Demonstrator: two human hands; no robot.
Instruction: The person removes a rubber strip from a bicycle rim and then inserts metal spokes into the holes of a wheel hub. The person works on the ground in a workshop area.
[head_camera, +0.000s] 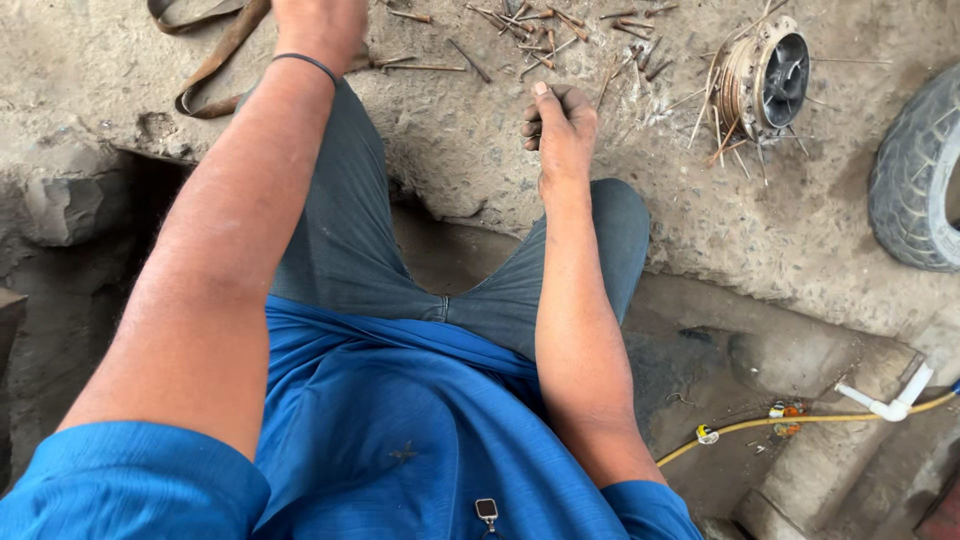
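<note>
Down on the dusty ground (480, 160), the right hand (560, 130) was curled into a loose fist, thumb up, holding nothing visible, just short of the scattered rusty spokes (540, 35). The left hand (320, 30) reached to the frame's top edge beside a brown strap (215, 60); its fingers were cut off, so their grip could not be told. A wheel hub (765, 80) lay right of the spokes, a tyre (915, 170) beyond.

Scattered spokes (540, 35) lie between the strap (215, 50) and the wheel hub (765, 80).
</note>
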